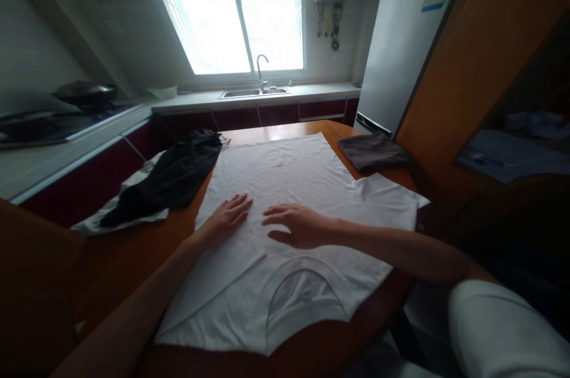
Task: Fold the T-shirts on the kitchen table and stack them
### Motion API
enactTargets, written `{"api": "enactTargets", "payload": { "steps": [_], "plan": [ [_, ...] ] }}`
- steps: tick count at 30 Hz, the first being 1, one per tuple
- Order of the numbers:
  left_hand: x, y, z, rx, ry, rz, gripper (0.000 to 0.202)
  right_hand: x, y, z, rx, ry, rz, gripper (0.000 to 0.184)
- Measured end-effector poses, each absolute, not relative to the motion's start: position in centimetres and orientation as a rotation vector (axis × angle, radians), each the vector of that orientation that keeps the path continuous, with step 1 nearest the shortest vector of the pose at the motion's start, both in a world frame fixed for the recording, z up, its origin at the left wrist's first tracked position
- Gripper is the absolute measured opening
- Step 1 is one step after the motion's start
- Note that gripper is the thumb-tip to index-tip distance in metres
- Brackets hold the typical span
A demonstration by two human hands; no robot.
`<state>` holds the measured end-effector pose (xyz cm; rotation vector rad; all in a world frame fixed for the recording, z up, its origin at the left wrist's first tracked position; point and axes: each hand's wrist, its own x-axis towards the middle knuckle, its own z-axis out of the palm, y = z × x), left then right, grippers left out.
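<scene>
A white T-shirt (285, 170) lies spread on the wooden table (267, 132), its round neckline toward me. The sleeve on the right sticks out over the table's side, while a fold line runs along the left side of the shirt, where the sleeve appears tucked in. Flat on the left half of the cloth rests my left hand (226, 216), fingers stretched out. My right hand (299, 225) is over the middle of the shirt, fingers apart and slightly bent, gripping nothing; whether it touches the cloth I cannot tell.
Dark clothing (173, 170) lies over a white garment at the table's left edge. A folded dark grey garment (374, 151) sits at the far right corner. Beyond are a sink (243, 94), a stove with a pan (84, 93) and a fridge (401, 40).
</scene>
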<state>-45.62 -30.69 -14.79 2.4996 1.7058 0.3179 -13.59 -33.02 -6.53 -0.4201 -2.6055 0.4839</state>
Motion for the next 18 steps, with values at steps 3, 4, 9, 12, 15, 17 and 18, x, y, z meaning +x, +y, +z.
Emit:
{"api": "enactTargets", "payload": {
  "steps": [3, 4, 9, 12, 15, 17, 18],
  "plan": [
    [-45.6, -30.6, -14.8, 2.492, 1.716, 0.339, 0.074, -7.3, -30.8, -6.4, -0.757, -2.39, 0.531, 0.032],
    [-45.5, -30.6, -14.8, 2.488, 1.715, 0.346, 0.074, -5.0, -30.0, -6.7, -0.874, -2.309, 0.51, 0.031],
    [-45.6, -30.5, -14.9, 2.478, 1.721, 0.35, 0.076, 8.3, -25.8, -9.1, -1.46, -1.851, 0.181, 0.029],
    [-45.6, -30.3, -15.0, 2.483, 1.74, 0.345, 0.078, 15.7, -24.8, -10.7, -1.655, -1.62, 0.024, 0.032],
    [-45.8, -30.1, -15.2, 2.485, 1.744, 0.339, 0.081, 20.8, -25.2, -12.3, -1.883, -1.452, 0.056, 0.026],
    [-45.8, -30.0, -15.2, 2.493, 1.745, 0.35, 0.08, 22.5, -25.7, -13.4, -1.952, -1.409, 0.136, 0.022],
    [-45.9, -29.9, -15.2, 2.498, 1.749, 0.357, 0.078, 23.0, -26.0, -13.9, -1.962, -1.404, 0.181, 0.023]
  ]
}}
